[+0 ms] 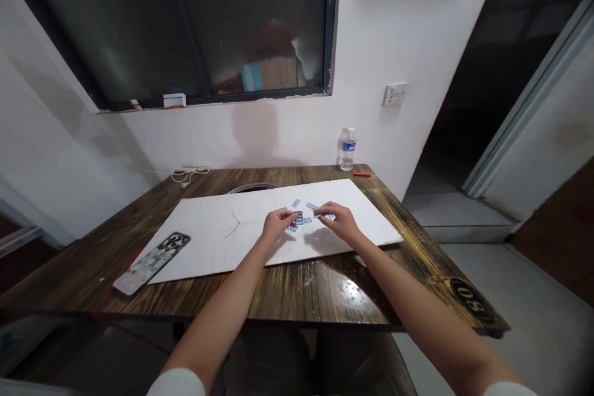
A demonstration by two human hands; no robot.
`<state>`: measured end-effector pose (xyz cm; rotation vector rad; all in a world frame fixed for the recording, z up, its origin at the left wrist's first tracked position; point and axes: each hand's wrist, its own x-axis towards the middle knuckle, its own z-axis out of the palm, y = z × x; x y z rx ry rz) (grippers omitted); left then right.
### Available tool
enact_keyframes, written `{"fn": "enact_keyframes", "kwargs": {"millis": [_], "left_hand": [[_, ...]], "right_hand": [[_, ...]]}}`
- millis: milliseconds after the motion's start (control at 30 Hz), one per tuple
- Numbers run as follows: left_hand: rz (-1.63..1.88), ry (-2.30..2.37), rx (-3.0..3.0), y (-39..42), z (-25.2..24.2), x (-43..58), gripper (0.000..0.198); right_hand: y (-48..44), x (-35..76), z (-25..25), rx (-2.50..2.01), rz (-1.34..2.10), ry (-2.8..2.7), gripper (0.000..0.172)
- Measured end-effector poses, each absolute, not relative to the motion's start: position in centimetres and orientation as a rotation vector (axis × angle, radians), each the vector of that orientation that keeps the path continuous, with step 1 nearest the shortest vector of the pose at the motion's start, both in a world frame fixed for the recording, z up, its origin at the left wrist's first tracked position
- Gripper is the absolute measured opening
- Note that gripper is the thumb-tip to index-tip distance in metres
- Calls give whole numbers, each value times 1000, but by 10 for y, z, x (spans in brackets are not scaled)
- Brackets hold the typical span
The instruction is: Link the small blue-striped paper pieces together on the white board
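Several small blue paper clips (302,205) lie scattered on a white sheet (223,229) spread over the wooden table (297,291). My left hand (277,223) pinches one blue clip at its fingertips, just left of the cluster. My right hand (338,219) pinches another blue clip from the right side. Both hands meet over the sheet's middle right, fingertips a few centimetres apart.
A phone in a patterned case (152,262) lies at the sheet's left corner. A water bottle (346,148) and a red pen (362,174) stand at the table's far right by the wall. A white cable (189,173) lies far left. A doorway opens to the right.
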<state>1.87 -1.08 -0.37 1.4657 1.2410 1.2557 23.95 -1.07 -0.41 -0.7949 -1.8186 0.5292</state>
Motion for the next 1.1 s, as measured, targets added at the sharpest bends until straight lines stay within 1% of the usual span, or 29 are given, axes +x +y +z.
{"fn": "enact_keyframes", "kwargs": {"millis": [167, 300, 400, 467, 500, 633, 700, 967, 1100], "left_hand": [[1225, 1224, 1482, -15, 2, 21, 38], [1193, 1195, 1496, -18, 2, 24, 39], [1174, 1168, 1513, -19, 0, 26, 38], [1170, 1162, 1510, -19, -1, 27, 39], [1169, 1162, 1507, -19, -1, 27, 39], [1141, 1159, 1507, -19, -1, 27, 39], [1124, 1148, 1524, -19, 0, 26, 39], [1066, 1125, 1593, -21, 2, 27, 43], [1048, 1093, 1632, -21, 1, 26, 43]], "right_hand": [[-19, 227, -3, -739, 728, -1813, 26], [-18, 219, -12, -778, 923, -1648, 29], [-17, 214, -20, -780, 1034, -1527, 39], [-17, 211, -23, -796, 1037, -1496, 46], [-17, 211, -23, -812, 1028, -1489, 47], [-17, 210, -24, -888, 1018, -1443, 36], [-17, 210, -24, -903, 1037, -1429, 33], [-19, 210, -23, -932, 1034, -1411, 35], [-19, 209, -22, -944, 1125, -1372, 37]]}}
